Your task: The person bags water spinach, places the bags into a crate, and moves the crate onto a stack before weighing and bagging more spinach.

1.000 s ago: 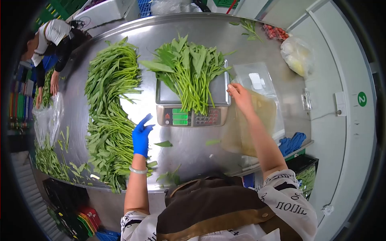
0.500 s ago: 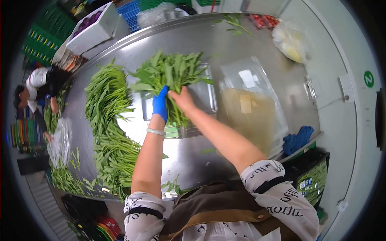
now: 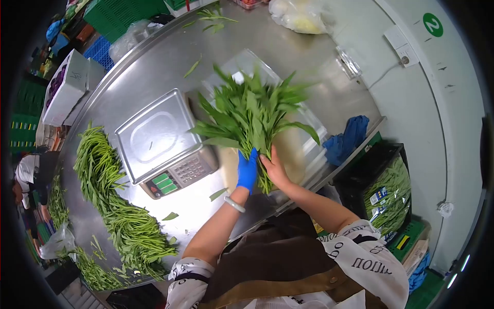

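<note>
A leafy green bunch (image 3: 252, 113) is held upright between my two hands, its leaves fanned out away from me. My left hand (image 3: 247, 171), in a blue glove, wraps the stems from the left. Bare, my right hand (image 3: 275, 170) closes on the same stems from the right. Beneath the bunch lie clear plastic bags (image 3: 226, 165) and sheets, partly hidden. To the left stands a scale (image 3: 159, 136) with a bare metal pan and a green display. A long heap of greens (image 3: 118, 206) curves along the table's left part.
Another person (image 3: 31, 172) bends over greens at the far left. A blue cloth (image 3: 347, 140) lies at the table's right edge, above a black crate of bagged greens (image 3: 388, 193). A white box (image 3: 68, 90) stands upper left; a filled plastic bag (image 3: 298, 14) lies at the back.
Both hands have carried the bunch off the scale to the right, over the plastic bags. The scale's pan and keypad are now uncovered. The view has turned to the right.
</note>
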A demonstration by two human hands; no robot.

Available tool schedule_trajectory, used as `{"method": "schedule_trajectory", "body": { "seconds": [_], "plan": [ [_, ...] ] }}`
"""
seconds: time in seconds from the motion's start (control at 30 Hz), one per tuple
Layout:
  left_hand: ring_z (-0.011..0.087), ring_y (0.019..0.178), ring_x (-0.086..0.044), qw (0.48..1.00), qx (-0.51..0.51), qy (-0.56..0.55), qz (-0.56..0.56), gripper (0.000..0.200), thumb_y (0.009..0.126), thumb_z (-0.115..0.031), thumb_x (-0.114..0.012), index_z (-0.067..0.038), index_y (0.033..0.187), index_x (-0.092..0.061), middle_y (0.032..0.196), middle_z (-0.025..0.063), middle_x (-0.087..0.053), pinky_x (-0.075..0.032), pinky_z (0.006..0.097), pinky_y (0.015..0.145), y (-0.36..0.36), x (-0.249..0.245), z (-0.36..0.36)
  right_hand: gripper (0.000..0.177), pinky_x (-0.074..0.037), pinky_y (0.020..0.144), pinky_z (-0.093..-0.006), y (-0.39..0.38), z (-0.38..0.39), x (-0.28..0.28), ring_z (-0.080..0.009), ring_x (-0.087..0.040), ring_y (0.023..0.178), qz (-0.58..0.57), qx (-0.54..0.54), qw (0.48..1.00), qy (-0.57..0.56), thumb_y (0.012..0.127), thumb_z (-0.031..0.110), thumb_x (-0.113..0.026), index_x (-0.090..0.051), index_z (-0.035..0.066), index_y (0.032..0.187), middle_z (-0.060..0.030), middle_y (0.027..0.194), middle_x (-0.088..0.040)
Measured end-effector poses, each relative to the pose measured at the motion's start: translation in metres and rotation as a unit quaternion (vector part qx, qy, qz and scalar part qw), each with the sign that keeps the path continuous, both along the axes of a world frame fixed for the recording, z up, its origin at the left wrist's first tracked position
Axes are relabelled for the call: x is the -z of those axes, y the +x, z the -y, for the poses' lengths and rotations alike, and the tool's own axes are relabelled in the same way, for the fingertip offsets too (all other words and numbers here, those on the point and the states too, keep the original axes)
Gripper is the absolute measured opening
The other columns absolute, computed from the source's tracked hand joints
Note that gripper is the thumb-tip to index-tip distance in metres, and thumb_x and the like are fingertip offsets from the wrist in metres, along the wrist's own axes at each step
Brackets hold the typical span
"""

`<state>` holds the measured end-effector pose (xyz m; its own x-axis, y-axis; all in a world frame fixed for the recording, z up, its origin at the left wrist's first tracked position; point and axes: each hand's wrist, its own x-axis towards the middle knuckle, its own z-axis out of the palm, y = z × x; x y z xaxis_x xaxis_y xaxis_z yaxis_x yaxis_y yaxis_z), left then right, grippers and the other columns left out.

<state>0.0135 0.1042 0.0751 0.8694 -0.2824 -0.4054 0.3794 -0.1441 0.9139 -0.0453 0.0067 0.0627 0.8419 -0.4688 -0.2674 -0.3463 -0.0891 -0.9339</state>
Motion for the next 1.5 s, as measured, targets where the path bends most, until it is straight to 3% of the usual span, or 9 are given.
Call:
{"method": "schedule_trajectory", "body": {
  "seconds": [0.17, 0.27, 0.37, 0.67, 0.77, 1.03, 1.23, 1.33, 1.5],
  "plan": [
    [0.0213, 0.109, -0.054, 0.997, 0.021, 0.018, -0.067, 0.067, 0.086, -0.032, -0.065, 0.0, 0.137, -0.035, 0.124, 0.0147, -0.055, -0.042, 0.0324, 0.092, -0.021, 0.024, 0.012, 0.059, -0.04, 0.095, -0.0399, -0.036, 0.028, 0.03, -0.0349, -0.052, 0.114, -0.101, -0.025, 0.994, -0.024, 0.088, 0.027, -0.059, -0.035, -0.002, 0.133, -0.0219, 0.125, -0.052],
    [0.0195, 0.104, -0.056, 0.989, -0.06, 0.059, -0.123, 0.066, 0.084, -0.029, -0.069, 0.002, 0.134, -0.04, 0.119, 0.0131, -0.057, -0.044, 0.0311, 0.088, -0.022, 0.005, -0.012, 0.061, -0.045, 0.088, -0.0365, -0.049, 0.052, 0.019, -0.0278, -0.057, 0.105, -0.04, 0.034, 0.965, 0.256, 0.085, 0.027, -0.065, -0.038, 0.0, 0.132, -0.0171, 0.115, -0.057],
    [0.016, 0.104, -0.053, 0.983, -0.177, 0.042, -0.019, 0.045, 0.089, -0.023, -0.062, -0.003, 0.127, -0.05, 0.117, 0.0089, -0.057, -0.04, 0.0282, 0.091, -0.032, 0.028, -0.062, 0.048, -0.048, 0.077, -0.031, -0.077, 0.108, 0.041, -0.0195, -0.058, 0.088, -0.007, 0.03, 0.999, -0.044, 0.083, 0.018, -0.068, -0.045, 0.001, 0.121, -0.0114, 0.101, -0.059],
    [0.0102, 0.064, -0.052, 0.985, -0.104, 0.118, -0.075, 0.027, 0.083, -0.01, -0.062, -0.006, 0.109, -0.061, 0.089, 0.0025, -0.061, -0.043, 0.0238, 0.059, -0.02, 0.032, -0.088, 0.025, -0.048, 0.073, -0.0345, -0.087, 0.165, 0.042, -0.0208, -0.059, 0.085, -0.039, -0.088, 0.994, 0.051, 0.083, 0.001, -0.054, -0.051, 0.003, 0.107, -0.0087, 0.095, -0.061],
    [0.0075, 0.056, -0.047, 0.983, 0.018, 0.099, -0.154, 0.02, 0.084, -0.013, -0.058, -0.009, 0.102, -0.065, 0.08, -0.0003, -0.062, -0.036, 0.0215, 0.049, -0.004, 0.028, -0.084, 0.024, -0.045, 0.078, -0.0353, -0.071, 0.177, 0.007, -0.0214, -0.055, 0.093, 0.047, -0.293, 0.845, -0.445, 0.077, 0.003, -0.056, -0.055, 0.008, 0.1, -0.0047, 0.092, -0.059],
    [0.0343, 0.068, -0.063, 0.805, 0.27, 0.433, 0.301, 0.031, 0.082, -0.018, -0.054, -0.003, 0.109, -0.062, 0.077, 0.0201, -0.064, -0.05, 0.0435, 0.062, 0.004, -0.042, -0.04, 0.006, -0.042, 0.073, -0.0323, 0.011, 0.106, -0.102, -0.0196, -0.051, 0.086, 0.319, -0.504, 0.609, -0.522, 0.07, 0.013, -0.058, -0.062, 0.01, 0.067, -0.0004, 0.08, -0.055],
    [0.0222, 0.061, -0.063, 0.64, 0.349, 0.534, 0.428, 0.029, 0.082, -0.011, -0.051, -0.002, 0.11, -0.054, 0.075, 0.0096, -0.061, -0.05, 0.034, 0.055, -0.033, -0.035, -0.057, 0.008, -0.042, 0.072, -0.032, -0.022, 0.018, -0.068, -0.0182, -0.055, 0.083, 0.195, -0.479, 0.718, -0.466, 0.073, 0.018, -0.06, -0.061, 0.012, 0.069, -0.0006, 0.076, -0.056],
    [0.0224, 0.064, -0.063, 0.649, 0.393, 0.513, 0.401, 0.032, 0.082, -0.011, -0.05, -0.001, 0.113, -0.053, 0.076, 0.0085, -0.06, -0.05, 0.0358, 0.058, -0.043, -0.021, -0.072, 0.008, -0.042, 0.074, -0.0323, -0.038, 0.003, -0.036, -0.0176, -0.056, 0.086, 0.151, -0.46, 0.752, -0.448, 0.074, 0.02, -0.063, -0.061, 0.012, 0.073, 0.0, 0.077, -0.057],
    [0.0449, 0.125, -0.037, 0.792, 0.338, 0.398, 0.317, 0.098, 0.071, -0.045, -0.073, 0.001, 0.142, -0.025, 0.142, 0.0278, -0.032, -0.03, 0.0503, 0.103, -0.068, -0.036, -0.081, 0.013, -0.042, 0.076, -0.0324, -0.047, 0.006, -0.036, -0.0174, -0.055, 0.085, 0.143, -0.445, 0.75, -0.467, 0.071, 0.023, -0.067, -0.061, 0.013, 0.078, 0.0004, 0.08, -0.057]
  ]
}}
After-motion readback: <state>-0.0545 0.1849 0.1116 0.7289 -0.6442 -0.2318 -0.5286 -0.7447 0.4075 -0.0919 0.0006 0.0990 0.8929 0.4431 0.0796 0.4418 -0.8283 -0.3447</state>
